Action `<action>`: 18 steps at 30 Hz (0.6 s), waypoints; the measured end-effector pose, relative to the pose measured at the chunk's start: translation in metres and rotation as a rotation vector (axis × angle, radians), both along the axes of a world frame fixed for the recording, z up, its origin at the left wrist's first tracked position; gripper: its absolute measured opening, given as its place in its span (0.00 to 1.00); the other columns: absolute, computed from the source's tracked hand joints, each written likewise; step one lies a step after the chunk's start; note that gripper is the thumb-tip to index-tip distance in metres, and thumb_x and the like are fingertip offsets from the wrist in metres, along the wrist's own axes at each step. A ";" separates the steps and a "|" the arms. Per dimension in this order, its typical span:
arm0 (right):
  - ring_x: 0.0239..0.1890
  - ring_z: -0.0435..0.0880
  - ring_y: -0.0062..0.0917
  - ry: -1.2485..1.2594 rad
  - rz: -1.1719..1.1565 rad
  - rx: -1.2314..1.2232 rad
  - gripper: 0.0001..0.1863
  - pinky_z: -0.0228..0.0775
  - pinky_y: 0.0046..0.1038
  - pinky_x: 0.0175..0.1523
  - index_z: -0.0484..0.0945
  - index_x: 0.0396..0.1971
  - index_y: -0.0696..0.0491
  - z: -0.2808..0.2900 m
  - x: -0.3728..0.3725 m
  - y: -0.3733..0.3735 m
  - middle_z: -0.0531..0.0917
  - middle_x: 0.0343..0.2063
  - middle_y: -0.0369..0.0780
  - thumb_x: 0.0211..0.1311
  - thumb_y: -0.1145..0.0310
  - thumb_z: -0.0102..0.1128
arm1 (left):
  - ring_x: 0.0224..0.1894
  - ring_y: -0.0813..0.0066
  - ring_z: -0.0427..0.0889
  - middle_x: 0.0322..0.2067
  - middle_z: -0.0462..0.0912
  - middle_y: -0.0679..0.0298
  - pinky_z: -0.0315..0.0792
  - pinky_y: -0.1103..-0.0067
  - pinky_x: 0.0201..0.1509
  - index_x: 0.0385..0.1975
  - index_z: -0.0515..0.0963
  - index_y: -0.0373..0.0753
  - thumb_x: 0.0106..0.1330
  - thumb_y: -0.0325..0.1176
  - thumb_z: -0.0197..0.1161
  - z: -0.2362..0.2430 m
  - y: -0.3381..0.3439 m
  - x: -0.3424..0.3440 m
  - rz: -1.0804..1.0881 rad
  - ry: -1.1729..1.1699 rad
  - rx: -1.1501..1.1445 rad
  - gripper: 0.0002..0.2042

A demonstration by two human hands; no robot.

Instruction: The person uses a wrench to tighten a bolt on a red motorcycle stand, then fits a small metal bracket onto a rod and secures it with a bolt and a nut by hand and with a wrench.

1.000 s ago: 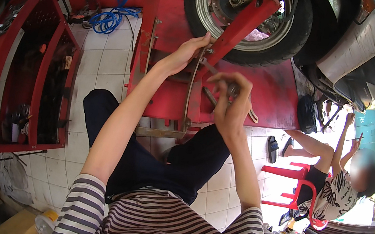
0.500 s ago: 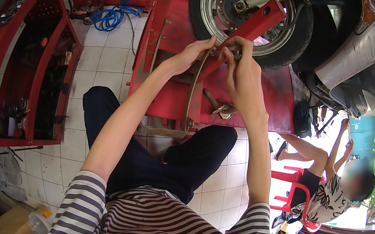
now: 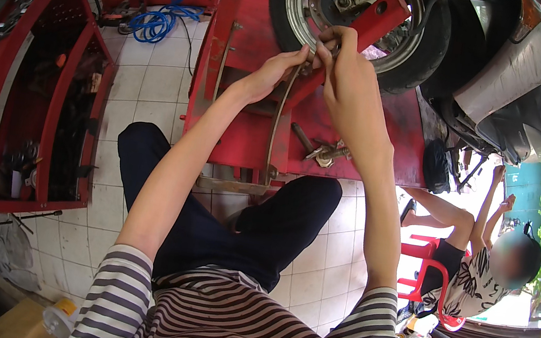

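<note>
Red beam (image 3: 381,24), right hand (image 3: 353,84) now higher

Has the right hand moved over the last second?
Yes: the right hand has moved forward, away from the near edge of the red platform toward the wheel, beside the left hand.

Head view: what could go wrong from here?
The bare left hand and bare right hand are close together at the angled red metal bar, so fingers might get pinched. The dull grey metal parts lie near the front edge of the flat red metal platform; a knock could send them onto the white tiled floor.
</note>
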State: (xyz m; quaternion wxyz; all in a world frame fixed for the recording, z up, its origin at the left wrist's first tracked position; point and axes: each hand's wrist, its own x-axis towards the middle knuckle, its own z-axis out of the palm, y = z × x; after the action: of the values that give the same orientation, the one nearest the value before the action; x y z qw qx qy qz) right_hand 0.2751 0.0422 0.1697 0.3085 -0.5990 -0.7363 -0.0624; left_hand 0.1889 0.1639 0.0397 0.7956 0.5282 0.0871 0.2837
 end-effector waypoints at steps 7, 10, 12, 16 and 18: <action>0.33 0.83 0.45 -0.388 0.077 0.030 0.14 0.73 0.43 0.38 0.67 0.44 0.62 0.014 -0.009 -0.003 0.81 0.26 0.50 0.61 0.78 0.57 | 0.38 0.87 0.69 0.37 0.75 0.79 0.61 0.83 0.44 0.41 0.77 0.48 0.78 0.56 0.43 -0.012 0.003 0.006 0.088 -0.003 0.015 0.21; 0.32 0.81 0.49 -0.409 0.021 0.011 0.18 0.71 0.44 0.37 0.65 0.46 0.63 0.013 -0.013 0.005 0.80 0.26 0.52 0.58 0.80 0.58 | 0.39 0.88 0.70 0.37 0.76 0.79 0.62 0.82 0.45 0.45 0.77 0.47 0.77 0.54 0.45 -0.011 0.000 0.004 0.089 0.027 -0.011 0.19; 0.33 0.81 0.51 -0.374 -0.043 -0.048 0.17 0.72 0.45 0.37 0.65 0.46 0.63 0.014 -0.010 0.012 0.80 0.25 0.54 0.58 0.80 0.58 | 0.39 0.89 0.70 0.37 0.77 0.79 0.62 0.82 0.45 0.49 0.77 0.47 0.77 0.54 0.46 -0.002 -0.007 0.003 0.115 0.015 0.003 0.19; 0.35 0.82 0.53 -0.290 -0.105 -0.064 0.16 0.75 0.46 0.38 0.65 0.43 0.65 0.016 -0.011 0.014 0.81 0.26 0.56 0.57 0.80 0.59 | 0.40 0.89 0.72 0.39 0.79 0.79 0.62 0.83 0.45 0.53 0.76 0.46 0.77 0.54 0.48 -0.003 -0.003 0.004 0.076 -0.003 0.024 0.20; 0.35 0.83 0.53 -0.236 -0.149 -0.054 0.16 0.76 0.46 0.39 0.65 0.42 0.66 0.013 -0.008 0.025 0.82 0.27 0.56 0.56 0.80 0.59 | 0.42 0.89 0.73 0.41 0.79 0.79 0.63 0.83 0.47 0.54 0.76 0.47 0.76 0.54 0.48 -0.008 0.007 0.004 0.004 -0.017 0.057 0.20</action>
State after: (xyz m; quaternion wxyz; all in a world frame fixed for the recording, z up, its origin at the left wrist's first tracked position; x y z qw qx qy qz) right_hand 0.2670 0.0673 0.1825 0.1980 -0.6485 -0.7224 -0.1355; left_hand 0.1926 0.1713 0.0319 0.7804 0.5481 0.0734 0.2919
